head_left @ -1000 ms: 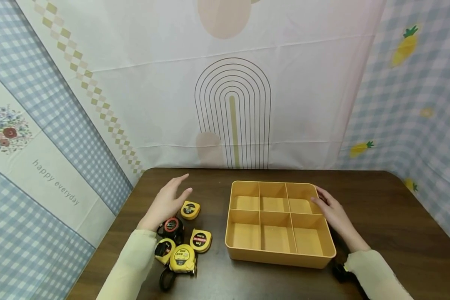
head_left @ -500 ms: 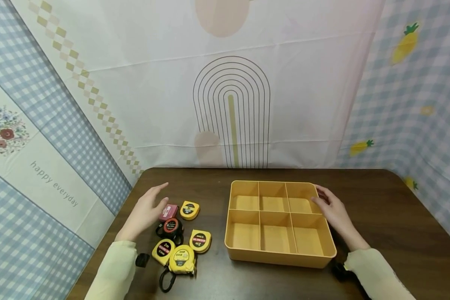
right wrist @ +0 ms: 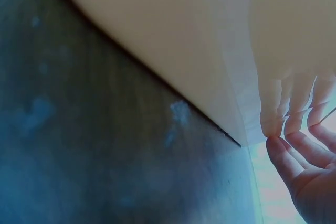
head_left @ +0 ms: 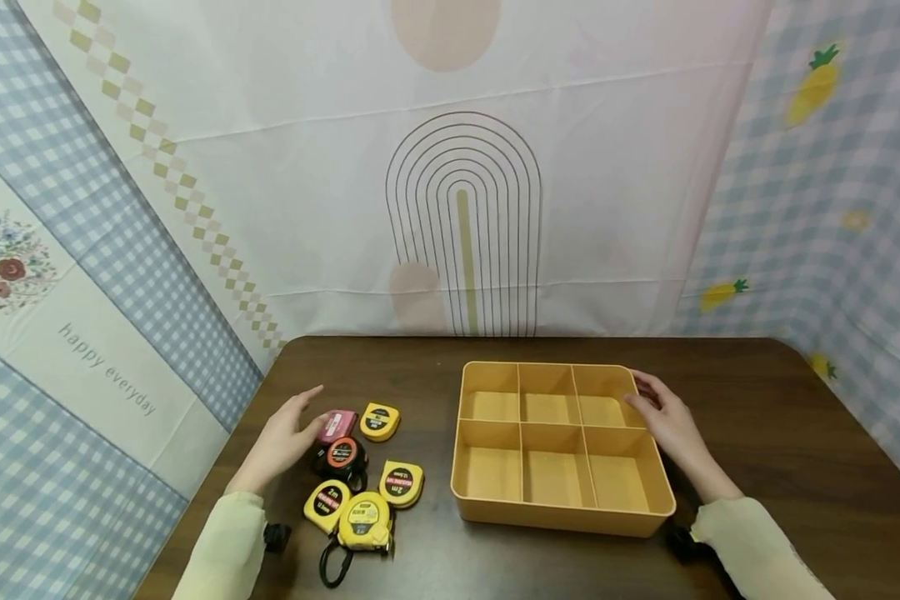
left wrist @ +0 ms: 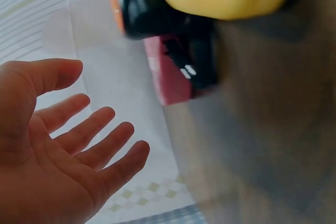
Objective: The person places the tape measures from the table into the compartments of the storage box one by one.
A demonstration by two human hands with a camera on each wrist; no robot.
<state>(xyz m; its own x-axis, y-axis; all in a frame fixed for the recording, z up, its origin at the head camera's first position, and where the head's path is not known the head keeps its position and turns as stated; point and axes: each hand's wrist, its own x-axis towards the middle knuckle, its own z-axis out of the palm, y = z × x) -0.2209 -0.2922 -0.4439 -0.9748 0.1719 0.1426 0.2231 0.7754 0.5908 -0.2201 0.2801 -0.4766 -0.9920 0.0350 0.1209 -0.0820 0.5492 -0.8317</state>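
Observation:
In the head view my left hand [head_left: 281, 437] hovers with spread fingers at the left of a group of tape measures. Its thumb overlaps the edge of the pink tape measure [head_left: 338, 426]; the left wrist view shows nothing in the palm. Just nearer lies a black tape measure with an orange face [head_left: 342, 454]. Several yellow ones lie around: a small one [head_left: 379, 422] farthest back, and a larger one [head_left: 364, 521] with a black strap. My right hand [head_left: 669, 427] holds the right wall of a yellow six-compartment box [head_left: 555, 517], thumb over the rim, fingers outside [right wrist: 299, 153].
Dark brown wooden table [head_left: 435, 567] under everything. A patterned cloth [head_left: 330, 208] hangs along the back edge and both sides. Black straps show at both wrists. The box's compartments hold nothing.
My left hand has moved left and toward me, then lowered a little beside the pink tape measure, uncovering it. The right hand stays at the box wall.

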